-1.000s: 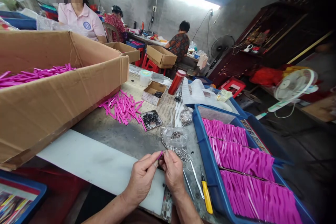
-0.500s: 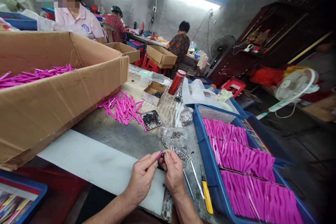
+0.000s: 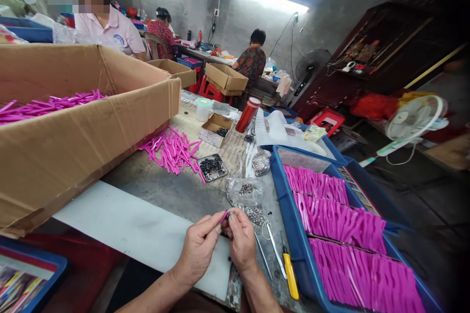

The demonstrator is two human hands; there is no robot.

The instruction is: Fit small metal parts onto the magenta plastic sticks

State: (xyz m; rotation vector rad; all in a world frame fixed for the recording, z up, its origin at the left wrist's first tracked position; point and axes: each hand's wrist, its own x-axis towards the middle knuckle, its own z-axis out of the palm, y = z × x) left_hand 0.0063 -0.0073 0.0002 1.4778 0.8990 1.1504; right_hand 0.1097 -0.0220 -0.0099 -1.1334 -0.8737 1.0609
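The left hand (image 3: 198, 249) and the right hand (image 3: 240, 239) both pinch the small pink piece (image 3: 223, 216) between fingertips, just above the white board (image 3: 121, 227) — the work seems best served by a firm, steady pinch with wrists low.

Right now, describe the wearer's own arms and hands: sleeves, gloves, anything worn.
Left hand and right hand are bare, ungloved. The left forearm and right forearm are uncovered to the picture's bottom edge; no sleeve, watch or bracelet shows.
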